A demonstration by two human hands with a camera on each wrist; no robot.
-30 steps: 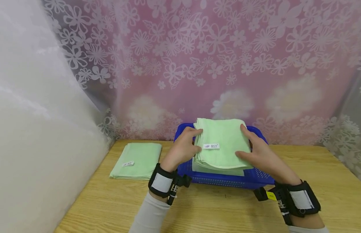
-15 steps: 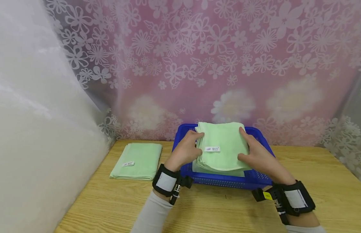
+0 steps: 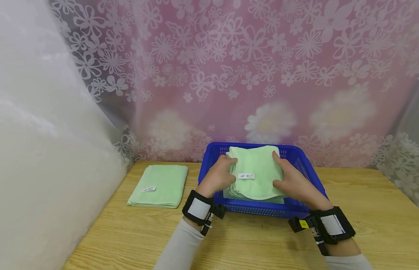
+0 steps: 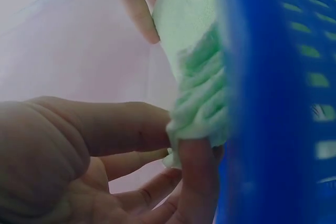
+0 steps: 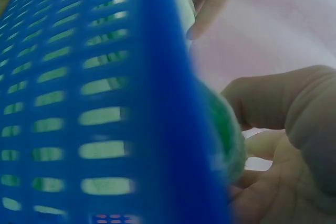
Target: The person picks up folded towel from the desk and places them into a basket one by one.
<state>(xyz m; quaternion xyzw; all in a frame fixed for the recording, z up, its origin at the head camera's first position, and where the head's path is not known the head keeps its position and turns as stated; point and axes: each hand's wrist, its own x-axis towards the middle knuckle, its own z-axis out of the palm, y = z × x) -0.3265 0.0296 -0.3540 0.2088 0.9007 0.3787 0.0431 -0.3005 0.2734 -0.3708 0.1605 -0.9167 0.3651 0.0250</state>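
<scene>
Head view: a folded green towel, white label facing up, sits in both hands just above a blue basket, over more green cloth already lying inside. The left hand grips the towel's left edge, thumb on top and fingers curled beneath; the left wrist view shows the stacked folds pinched between thumb and fingers beside the basket wall. The right hand holds the right edge the same way, and its wrist view shows fingers wrapped round the green bundle close against the slotted blue wall.

Judging from these views, the step in hand is setting the towel down flat on the stack. Doing it well likely means keeping both edges level so the folds do not slide apart, squaring it with the cloth below, and drawing the lower fingers out sideways only once the weight rests, as the basket walls leave little room at either side.

A second folded towel lies flat on the wooden worktop well left of the basket, its label also up. Black straps circle both wrists over pale sleeves. A pink flowered curtain hangs behind, a white sheet at left.
</scene>
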